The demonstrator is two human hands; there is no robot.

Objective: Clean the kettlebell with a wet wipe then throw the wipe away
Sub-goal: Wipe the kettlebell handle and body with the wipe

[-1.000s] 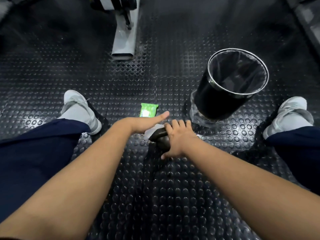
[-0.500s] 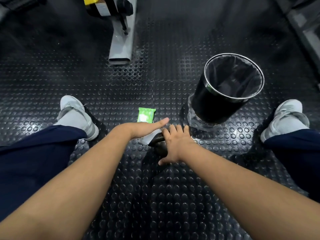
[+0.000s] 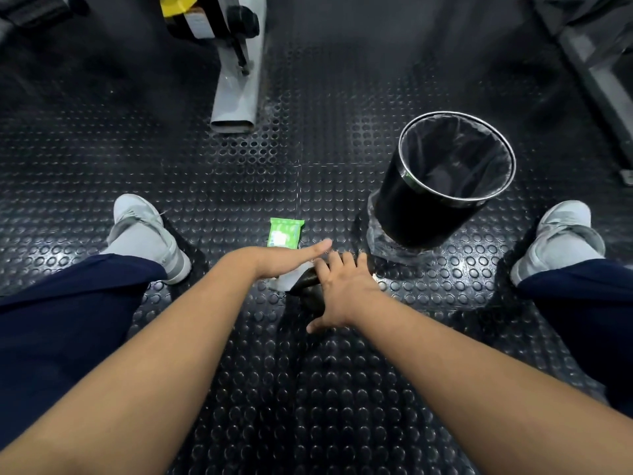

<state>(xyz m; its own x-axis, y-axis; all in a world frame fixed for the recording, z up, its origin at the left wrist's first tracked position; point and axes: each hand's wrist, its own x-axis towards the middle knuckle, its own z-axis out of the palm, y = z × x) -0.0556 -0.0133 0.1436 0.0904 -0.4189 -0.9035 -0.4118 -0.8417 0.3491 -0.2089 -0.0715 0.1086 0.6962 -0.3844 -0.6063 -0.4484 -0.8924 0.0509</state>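
A small dark kettlebell [image 3: 309, 290] stands on the studded rubber floor between my feet, mostly hidden under my hands. My right hand [image 3: 343, 289] lies over its top and right side with the fingers spread around it. My left hand [image 3: 287, 259] is flat, fingers stretched out, and presses a white wet wipe [image 3: 285, 281] against the kettlebell's left side. Only a corner of the wipe shows below that hand. A green wet wipe pack [image 3: 285, 233] lies on the floor just beyond my left hand.
A black bin [image 3: 409, 200] with a chrome rim and a clear liner stands open, tilted, to the front right of the kettlebell. A grey machine leg [image 3: 236, 97] rests on the floor ahead. My grey shoes [image 3: 145, 234] [image 3: 561, 238] flank the spot.
The view has tipped up a little, so everything sits lower in the frame. Both hands stay on the kettlebell with the wipe in much the same place.
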